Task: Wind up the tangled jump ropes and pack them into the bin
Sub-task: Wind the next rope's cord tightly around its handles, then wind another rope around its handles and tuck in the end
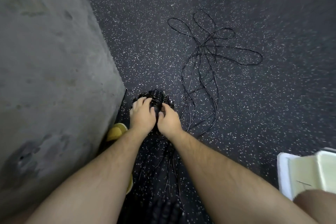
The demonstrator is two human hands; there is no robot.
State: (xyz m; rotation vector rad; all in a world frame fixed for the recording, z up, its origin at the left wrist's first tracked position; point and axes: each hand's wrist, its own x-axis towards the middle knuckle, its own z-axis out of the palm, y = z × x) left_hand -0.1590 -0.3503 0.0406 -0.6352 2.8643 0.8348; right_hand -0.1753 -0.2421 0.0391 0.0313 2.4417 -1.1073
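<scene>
Black ribbed jump rope handles (pixel 156 96), bunched together, are gripped by left hand (pixel 141 117) and right hand (pixel 169 121) above speckled rubber flooring (pixel 145 42), with thin looped cords (pixel 209 56) trailing beyond and a white plastic bin (pixel 283 174) at right.

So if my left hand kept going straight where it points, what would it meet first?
The black rope bundle, which the left hand is touching; past it, probably just speckled floor.
</scene>
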